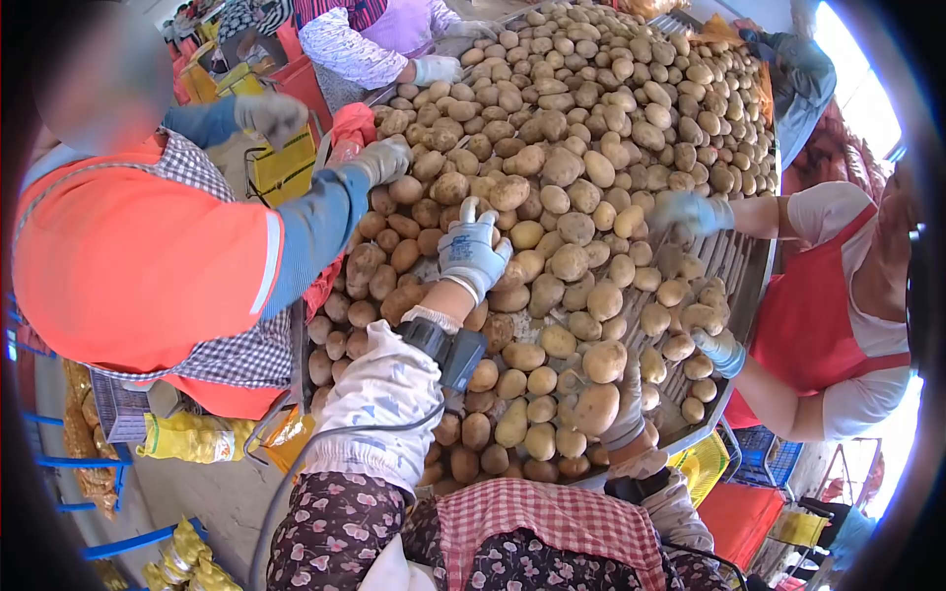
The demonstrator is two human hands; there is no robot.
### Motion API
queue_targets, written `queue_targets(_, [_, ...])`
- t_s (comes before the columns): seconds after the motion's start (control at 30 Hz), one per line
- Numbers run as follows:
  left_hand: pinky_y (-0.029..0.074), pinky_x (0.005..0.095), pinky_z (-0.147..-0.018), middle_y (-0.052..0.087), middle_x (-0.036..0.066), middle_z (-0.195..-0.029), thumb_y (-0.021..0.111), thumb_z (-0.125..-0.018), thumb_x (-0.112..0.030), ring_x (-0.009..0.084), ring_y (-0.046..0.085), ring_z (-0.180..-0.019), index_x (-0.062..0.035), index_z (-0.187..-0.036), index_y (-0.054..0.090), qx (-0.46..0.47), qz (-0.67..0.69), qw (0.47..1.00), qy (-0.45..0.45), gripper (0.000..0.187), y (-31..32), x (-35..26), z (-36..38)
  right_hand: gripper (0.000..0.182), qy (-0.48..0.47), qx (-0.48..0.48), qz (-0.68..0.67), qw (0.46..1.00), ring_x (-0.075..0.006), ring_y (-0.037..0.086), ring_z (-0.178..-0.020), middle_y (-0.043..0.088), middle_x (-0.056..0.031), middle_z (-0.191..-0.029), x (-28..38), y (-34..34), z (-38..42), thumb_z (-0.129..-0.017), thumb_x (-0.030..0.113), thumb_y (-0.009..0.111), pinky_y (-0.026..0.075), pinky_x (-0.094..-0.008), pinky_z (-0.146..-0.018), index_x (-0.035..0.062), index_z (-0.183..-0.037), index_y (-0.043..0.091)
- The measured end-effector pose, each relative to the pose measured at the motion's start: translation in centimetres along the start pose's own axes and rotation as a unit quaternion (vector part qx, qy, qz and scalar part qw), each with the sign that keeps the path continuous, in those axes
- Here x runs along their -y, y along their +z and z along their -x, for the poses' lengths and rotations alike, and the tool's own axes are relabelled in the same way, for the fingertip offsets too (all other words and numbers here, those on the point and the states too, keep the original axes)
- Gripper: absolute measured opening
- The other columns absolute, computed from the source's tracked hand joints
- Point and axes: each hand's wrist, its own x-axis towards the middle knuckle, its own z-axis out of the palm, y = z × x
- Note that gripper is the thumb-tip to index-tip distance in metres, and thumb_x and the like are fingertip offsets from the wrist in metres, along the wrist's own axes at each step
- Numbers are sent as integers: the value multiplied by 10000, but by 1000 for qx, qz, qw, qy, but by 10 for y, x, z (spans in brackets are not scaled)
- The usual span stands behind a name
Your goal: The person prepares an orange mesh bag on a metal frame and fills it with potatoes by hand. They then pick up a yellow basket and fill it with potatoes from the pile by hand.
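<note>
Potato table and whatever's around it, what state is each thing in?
Table, mostly covered, bare slats at right
Potatoes, loose, heaped, some soil-marked
Left hand, gloved, partly open, over potatoes
Right hand, gloved, beside potatoes, grip unclear
Left wrist device, strapped on

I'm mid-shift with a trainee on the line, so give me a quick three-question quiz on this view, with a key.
1. True or false: the wearer's left hand and right hand are both gloved and among the potatoes.
2. What colour is the apron on the worker nearest the right edge?
A. Green
B. Red
C. White
3. Fill in: the wearer's ___ hand is nearer the worker in orange.

Key: 1. True. 2. B. 3. Left.
</note>
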Motion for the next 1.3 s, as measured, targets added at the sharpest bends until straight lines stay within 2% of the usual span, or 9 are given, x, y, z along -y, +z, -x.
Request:
queue_targets(0.17, [476, 389, -866, 595, 151, -1027, 582, -855, -181, 296, 600, -938, -38, -1021, 557, -108, 383, 911, 108, 221, -17, -32, 32, 762, -14, 129, -10, 992, -284, 412, -1261, 418, -144, -1385, 3, 26, 0, -847, 646, 474, 353, -413, -1050, 76, -1350, 411])
queue_targets(0.23, [434, 396, -951, 571, 153, -1170, 545, -888, -225, 304, 578, -1017, -39, -1170, 523, 95, 483, 854, 165, 339, -40, -68, 61, 728, -7, 173, -146, 974, -302, 405, -1269, 408, -138, -1392, -3, 37, -1, -884, 626, 424, 333, -453, -1076, 84, -1369, 382])
queue_targets(0.47, [364, 452, -1016, 354, 275, -1384, 587, -868, -406, 438, 370, -1253, -40, -1359, 384, -153, 205, 967, -23, 645, 11, 18, -64, 671, -174, 27, 2, 984, -257, 446, -1215, 460, -92, -1330, -9, 18, -15, -889, 604, 452, 354, -413, -1057, 108, -1338, 409])
queue_targets(0.57, [272, 466, -1072, 361, 206, -1404, 613, -753, -600, 388, 344, -1284, -124, -1393, 379, 96, -74, 992, -41, 831, 6, 1, -82, 642, -125, 27, -63, 990, -250, 471, -1183, 487, -83, -1293, -4, 19, -9, -898, 596, 447, 371, -408, -1043, 111, -1317, 430])
queue_targets(0.7, [253, 471, -1073, 449, 162, -1344, 632, -692, -651, 364, 345, -1281, -143, -1309, 500, 119, -88, 984, -100, 810, 17, -8, -83, 647, -240, 36, 190, 951, -239, 480, -1156, 503, -67, -1259, -9, 36, -1, -887, 618, 454, 386, -393, -1023, 112, -1291, 451])
queue_targets(0.83, [333, 475, -1024, 572, 96, -1130, 766, -629, -486, 358, 414, -1197, -112, -924, 668, -111, 87, 987, 78, 486, 19, 32, -55, 696, -115, -24, -22, 993, -267, 490, -1175, 502, -102, -1289, -2, 11, -7, -869, 639, 459, 405, -423, -1009, 103, -1314, 435])
queue_targets(1.17, [383, 341, -1031, 434, 188, -1335, 796, -697, -360, 294, 434, -1250, 0, -1201, 536, 100, 261, 959, -46, 672, 16, 92, -85, 684, -120, 42, -52, 990, -253, 466, -1190, 510, -103, -1276, -15, 10, -1, -909, 629, 376, 349, -386, -1050, 60, -1276, 476])
queue_targets(1.23, [426, 449, -1004, 445, 208, -1317, 713, -766, -445, 332, 450, -1236, -11, -1206, 522, 179, 579, 791, -77, 648, -18, 70, -61, 658, -136, 53, -26, 989, -251, 456, -1206, 514, -104, -1268, -12, 4, 3, -928, 599, 363, 337, -381, -1061, 61, -1292, 465])
queue_targets(1.3, [451, 557, -948, 482, 193, -1276, 668, -808, -458, 364, 474, -1201, -36, -1187, 525, 140, 876, 440, -140, 585, -50, 34, -14, 624, -133, 38, -51, 989, -250, 462, -1200, 511, -104, -1271, -8, 7, 8, -939, 566, 370, 340, -382, -1058, 64, -1300, 457])
